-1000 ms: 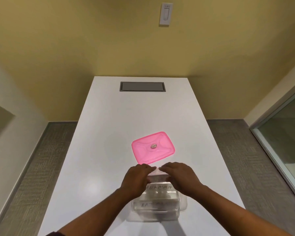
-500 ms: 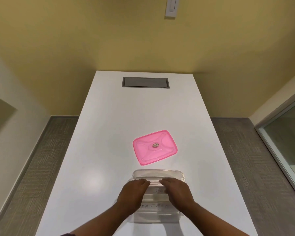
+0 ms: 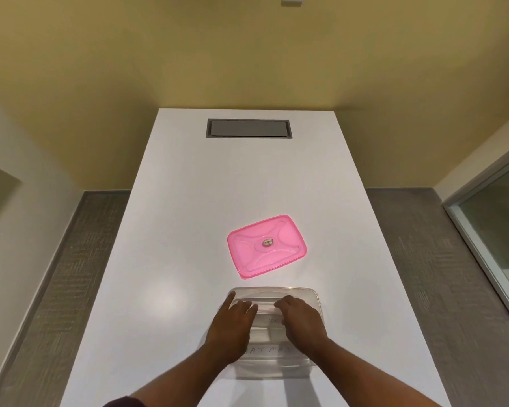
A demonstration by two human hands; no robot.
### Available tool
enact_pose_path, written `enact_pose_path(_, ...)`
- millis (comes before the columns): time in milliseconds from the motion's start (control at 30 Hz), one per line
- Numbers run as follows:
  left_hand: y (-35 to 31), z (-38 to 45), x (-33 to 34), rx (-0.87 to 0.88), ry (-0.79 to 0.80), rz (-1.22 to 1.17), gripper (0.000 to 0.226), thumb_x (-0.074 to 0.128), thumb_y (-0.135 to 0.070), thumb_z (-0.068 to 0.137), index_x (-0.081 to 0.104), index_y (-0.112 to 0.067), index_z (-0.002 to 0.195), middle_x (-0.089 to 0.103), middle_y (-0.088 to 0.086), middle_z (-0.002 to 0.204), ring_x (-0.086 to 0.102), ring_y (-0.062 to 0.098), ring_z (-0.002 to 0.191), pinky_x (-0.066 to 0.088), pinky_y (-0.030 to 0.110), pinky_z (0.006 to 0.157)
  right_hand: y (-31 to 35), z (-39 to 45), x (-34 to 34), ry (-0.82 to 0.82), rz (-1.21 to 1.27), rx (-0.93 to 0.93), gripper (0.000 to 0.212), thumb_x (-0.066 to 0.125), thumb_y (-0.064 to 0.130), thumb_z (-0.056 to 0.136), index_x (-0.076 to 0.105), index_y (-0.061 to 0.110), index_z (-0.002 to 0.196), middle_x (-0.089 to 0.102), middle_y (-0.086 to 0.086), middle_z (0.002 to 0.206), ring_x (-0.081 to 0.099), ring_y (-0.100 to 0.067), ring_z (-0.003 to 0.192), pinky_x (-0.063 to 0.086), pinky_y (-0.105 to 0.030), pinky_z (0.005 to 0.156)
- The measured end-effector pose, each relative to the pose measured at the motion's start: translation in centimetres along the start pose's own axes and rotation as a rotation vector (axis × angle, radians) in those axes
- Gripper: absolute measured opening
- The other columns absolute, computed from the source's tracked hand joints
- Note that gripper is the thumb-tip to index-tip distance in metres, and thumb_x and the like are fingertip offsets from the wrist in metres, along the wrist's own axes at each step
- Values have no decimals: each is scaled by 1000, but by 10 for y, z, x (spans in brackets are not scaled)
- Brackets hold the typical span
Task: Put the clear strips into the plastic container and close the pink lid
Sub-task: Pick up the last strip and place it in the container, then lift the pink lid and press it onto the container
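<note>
A clear plastic container (image 3: pixel 312 295) stands open on the white table near its front edge. Both hands reach into it. My left hand (image 3: pixel 232 327) and my right hand (image 3: pixel 301 321) pinch the two ends of a clear strip (image 3: pixel 266 309) held across the container's middle. Further clear strips with handwritten letters (image 3: pixel 269 350) lie inside below the hands. The pink lid (image 3: pixel 266 246) lies flat on the table just beyond the container, turned slightly, with a small round knob in its centre.
The white table (image 3: pixel 188 230) runs away from me to a yellow wall. A grey recessed cable hatch (image 3: pixel 249 128) sits near its far end. Grey carpet lies on both sides, and a glass panel (image 3: pixel 497 230) stands at the right.
Both hands have drawn back toward me with the strip, from above the container's far rim down into its middle. The camera has tilted, so the far rim now shows.
</note>
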State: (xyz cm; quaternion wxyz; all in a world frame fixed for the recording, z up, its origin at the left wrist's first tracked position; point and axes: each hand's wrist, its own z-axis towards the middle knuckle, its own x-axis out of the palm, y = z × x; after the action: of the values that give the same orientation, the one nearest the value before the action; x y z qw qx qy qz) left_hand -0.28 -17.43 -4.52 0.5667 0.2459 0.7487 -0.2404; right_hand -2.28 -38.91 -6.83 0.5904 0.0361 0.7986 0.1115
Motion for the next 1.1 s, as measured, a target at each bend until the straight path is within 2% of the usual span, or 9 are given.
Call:
enact_pose_path(167,0,-1,4,-44,-9,38,68,67,-23,79,49,-11,144,59,9,141,54,25,133,14,53,125,3,4,-3,-10,-21,-6,46,62,7,87,60,24,130,66,2,123,64,-24,108,56,-36,79)
enact_pose_path(267,1,0,5,-56,20,40,68,60,-22,84,41,-11,148,51,10,148,47,27,139,6,53,126,5,5,-3,-22,-17,-1,47,63,6,88,60,23,131,66,0,124,64,-25,110,56,-37,81)
enact_pose_path(467,2,-4,-8,-26,-42,-61,58,75,-30,72,65,-17,128,70,2,124,67,19,114,35,49,118,10,0,-10,-64,58,-3,45,68,26,90,57,29,134,61,6,132,57,-19,122,57,-36,86)
enact_pose_path(533,3,-1,-15,-25,-128,-207,43,61,-26,87,63,-21,129,66,-1,128,63,20,116,41,41,115,12,-2,-22,-168,123,-24,36,68,37,90,64,30,124,67,10,122,63,-15,111,59,-33,79)
enact_pose_path(667,10,10,-34,-77,-374,-487,20,57,-18,91,70,-23,105,71,-6,103,65,16,96,54,29,83,9,7,-54,-396,289,-57,10,65,38,91,69,30,93,70,13,86,66,-6,76,56,-30,66)
enact_pose_path(800,28,36,-43,-378,-510,-794,16,59,-11,89,70,-20,96,69,-8,92,63,8,82,52,25,76,-3,44,-87,-448,462,65,5,70,31,90,70,26,89,70,15,82,65,-3,74,57,-30,70)
enact_pose_path(933,53,72,-45,-725,-421,-1046,19,61,-5,87,73,-12,101,74,4,97,69,21,90,51,29,81,-25,91,-105,-154,634,260,24,73,34,89,72,23,111,73,5,114,69,-11,94,56,-36,89)
enact_pose_path(1033,73,97,-38,-871,-184,-1176,28,63,-13,89,68,-8,115,71,11,113,66,30,108,50,32,92,-47,119,-106,133,692,370,55,75,40,89,60,16,136,60,-5,137,60,-22,118,51,-39,102)
enact_pose_path(1100,83,109,-37,-911,-46,-1225,38,64,-20,89,62,-7,125,67,13,123,62,32,116,49,40,102,-59,132,-104,191,709,431,67,75,40,89,50,12,145,54,-11,146,56,-26,127,47,-39,106)
